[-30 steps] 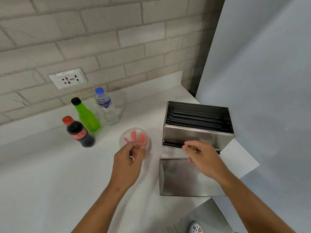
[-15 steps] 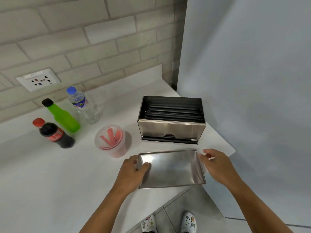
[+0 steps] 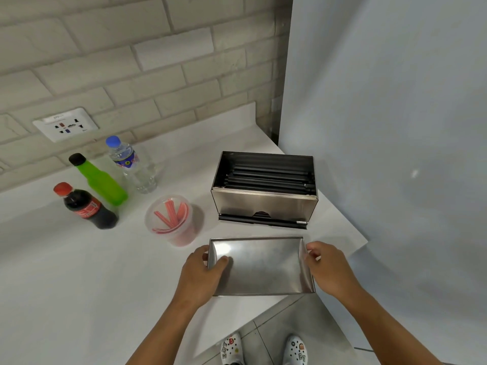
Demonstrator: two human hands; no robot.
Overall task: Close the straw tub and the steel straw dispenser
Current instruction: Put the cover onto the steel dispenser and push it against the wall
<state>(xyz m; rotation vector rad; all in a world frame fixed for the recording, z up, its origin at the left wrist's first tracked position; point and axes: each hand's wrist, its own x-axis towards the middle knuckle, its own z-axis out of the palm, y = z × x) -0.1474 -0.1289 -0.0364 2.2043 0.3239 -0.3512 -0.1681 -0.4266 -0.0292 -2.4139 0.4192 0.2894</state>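
The steel straw dispenser [image 3: 263, 205] stands open on the white counter, its top showing several black straws. Its steel lid [image 3: 259, 267] lies upside down in front of it, near the counter's front edge. My left hand [image 3: 201, 271] grips the lid's left end, thumb inside the rim. My right hand [image 3: 326, 267] holds the lid's right end. The clear straw tub [image 3: 171, 222] with red straws sits left of the dispenser, a clear lid on top.
A cola bottle [image 3: 87, 206], a green bottle [image 3: 98, 180] and a water bottle [image 3: 131, 165] stand at the back left, below a wall socket [image 3: 66, 125]. A grey wall [image 3: 395, 127] rises to the right. The counter's front edge [image 3: 263, 316] runs diagonally below the lid.
My left hand left the straw tub and my right hand left the dispenser front. Both hands now grip the ends of the steel lid.
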